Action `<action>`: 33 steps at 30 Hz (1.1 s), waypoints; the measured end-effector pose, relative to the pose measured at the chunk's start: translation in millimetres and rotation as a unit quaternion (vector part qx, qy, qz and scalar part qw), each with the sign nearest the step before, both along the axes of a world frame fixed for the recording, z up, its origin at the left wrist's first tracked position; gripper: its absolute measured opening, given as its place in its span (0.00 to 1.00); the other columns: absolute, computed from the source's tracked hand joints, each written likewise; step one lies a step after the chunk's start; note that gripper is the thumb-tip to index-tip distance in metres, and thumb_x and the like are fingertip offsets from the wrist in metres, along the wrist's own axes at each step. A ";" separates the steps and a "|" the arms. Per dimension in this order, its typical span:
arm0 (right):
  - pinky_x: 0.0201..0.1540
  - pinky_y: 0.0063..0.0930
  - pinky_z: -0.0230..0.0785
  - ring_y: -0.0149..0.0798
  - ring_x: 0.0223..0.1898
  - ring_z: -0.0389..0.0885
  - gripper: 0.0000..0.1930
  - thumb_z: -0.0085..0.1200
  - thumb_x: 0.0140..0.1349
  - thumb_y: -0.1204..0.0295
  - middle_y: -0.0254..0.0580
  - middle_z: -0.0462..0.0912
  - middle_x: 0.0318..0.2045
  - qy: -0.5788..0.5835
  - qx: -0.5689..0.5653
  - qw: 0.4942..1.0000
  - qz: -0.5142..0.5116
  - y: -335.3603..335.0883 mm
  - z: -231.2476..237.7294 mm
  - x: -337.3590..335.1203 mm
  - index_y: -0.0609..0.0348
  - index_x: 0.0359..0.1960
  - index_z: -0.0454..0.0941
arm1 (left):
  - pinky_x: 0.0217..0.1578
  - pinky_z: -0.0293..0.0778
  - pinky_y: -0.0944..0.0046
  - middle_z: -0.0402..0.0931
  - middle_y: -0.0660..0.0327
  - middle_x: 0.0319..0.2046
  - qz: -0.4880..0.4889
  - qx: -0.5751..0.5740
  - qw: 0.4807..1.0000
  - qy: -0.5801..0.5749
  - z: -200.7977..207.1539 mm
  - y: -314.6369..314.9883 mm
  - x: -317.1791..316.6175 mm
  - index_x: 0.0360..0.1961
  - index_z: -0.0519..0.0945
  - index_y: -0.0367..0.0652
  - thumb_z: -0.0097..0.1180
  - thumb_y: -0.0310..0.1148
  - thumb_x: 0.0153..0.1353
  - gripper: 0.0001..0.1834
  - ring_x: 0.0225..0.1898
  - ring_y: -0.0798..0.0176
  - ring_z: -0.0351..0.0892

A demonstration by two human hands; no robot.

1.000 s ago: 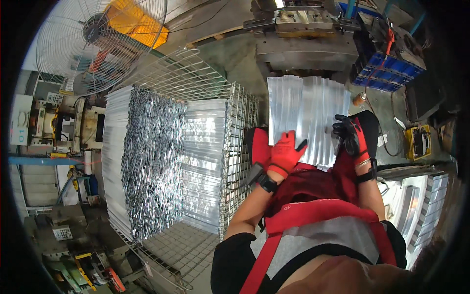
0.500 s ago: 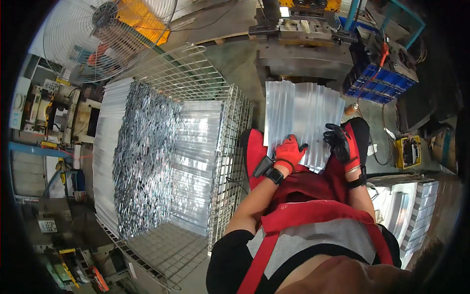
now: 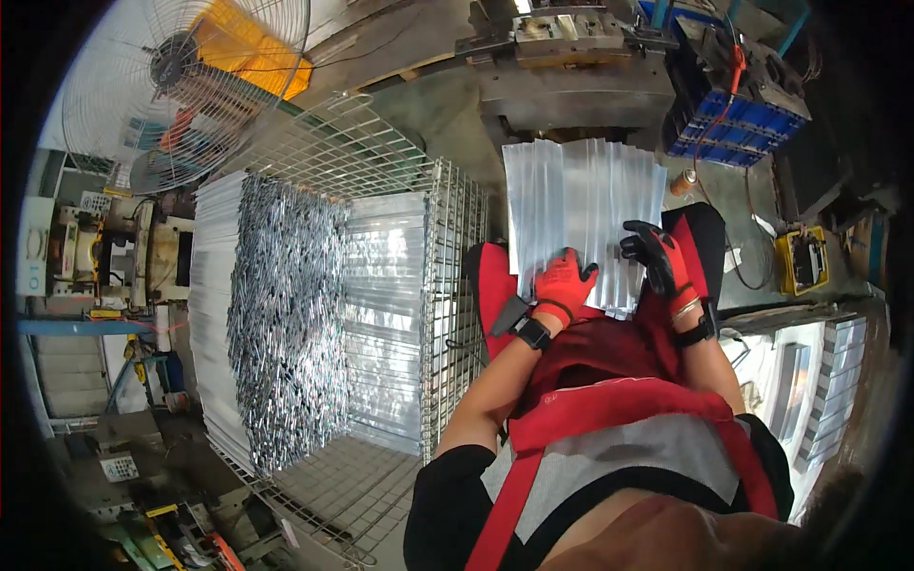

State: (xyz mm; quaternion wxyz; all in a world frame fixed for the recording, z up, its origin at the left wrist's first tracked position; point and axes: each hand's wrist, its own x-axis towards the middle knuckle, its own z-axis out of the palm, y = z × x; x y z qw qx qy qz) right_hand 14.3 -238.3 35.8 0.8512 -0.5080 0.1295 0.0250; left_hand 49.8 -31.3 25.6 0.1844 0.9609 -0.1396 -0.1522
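A bundle of long silvery metal strips (image 3: 583, 190) lies side by side across my lap, its far ends slightly uneven. My left hand (image 3: 565, 281), in a red and black glove, rests on the near left part of the strips, with its thumb held out to the right. At the right edge of the bundle is my right hand (image 3: 655, 259), gloved alike, its black fingers curved and spaced apart. Nothing shows in its grasp. The undersides of the left fingers are hidden.
To my left stands a wire mesh cage (image 3: 455, 285) holding densely stacked metal strips (image 3: 290, 314). A large fan (image 3: 181, 76) is behind it. Ahead sits a machine bed (image 3: 571, 95), with a blue crate (image 3: 728, 133) to its right. A yellow bin (image 3: 803, 259) lies further right.
The view has shifted slightly, so the surroundings sit differently in the picture. My left hand stays on the strips; my right hand remains by their right edge, its fingers slightly changed in pose.
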 end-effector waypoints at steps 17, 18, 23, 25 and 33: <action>0.43 0.27 0.72 0.32 0.37 0.80 0.19 0.47 0.66 0.62 0.42 0.81 0.36 -0.020 -0.114 0.993 0.003 14.2 -9.4 12.9 0.62 0.52 0.73 | 0.43 0.72 0.51 0.69 0.43 0.47 -0.061 -0.003 0.993 0.098 14.7 8.6 -14.8 0.66 0.53 0.46 0.58 0.52 0.50 0.46 0.44 0.42 0.75; 0.43 0.27 0.72 0.32 0.37 0.80 0.19 0.47 0.66 0.61 0.42 0.81 0.36 -0.024 -0.115 0.993 0.005 13.4 -7.1 11.6 0.62 0.52 0.73 | 0.43 0.72 0.51 0.69 0.43 0.46 -0.044 -0.020 0.996 0.079 5.3 13.2 -15.3 0.66 0.53 0.45 0.59 0.52 0.49 0.46 0.44 0.43 0.75; 0.45 0.28 0.72 0.33 0.38 0.80 0.20 0.46 0.67 0.61 0.41 0.81 0.37 -0.015 -0.135 0.991 0.004 4.6 -17.9 9.1 0.63 0.52 0.73 | 0.44 0.72 0.50 0.67 0.43 0.48 -0.046 -0.031 0.998 0.027 12.6 10.2 -22.4 0.63 0.56 0.42 0.63 0.52 0.45 0.48 0.46 0.43 0.74; 0.45 0.27 0.72 0.32 0.38 0.80 0.20 0.45 0.67 0.61 0.41 0.82 0.37 -0.022 -0.125 0.992 0.002 10.6 -12.6 9.7 0.63 0.52 0.73 | 0.45 0.72 0.50 0.64 0.43 0.52 -0.046 -0.021 0.997 0.059 13.0 8.6 -21.9 0.63 0.56 0.41 0.63 0.53 0.44 0.49 0.48 0.44 0.72; 0.42 0.26 0.72 0.32 0.35 0.80 0.17 0.46 0.67 0.65 0.41 0.81 0.35 -0.039 -0.103 0.994 -0.003 17.6 -4.4 7.7 0.64 0.50 0.74 | 0.46 0.70 0.49 0.70 0.48 0.49 -0.060 -0.028 0.998 0.003 -24.2 31.5 -20.0 0.62 0.60 0.44 0.57 0.48 0.51 0.40 0.47 0.44 0.72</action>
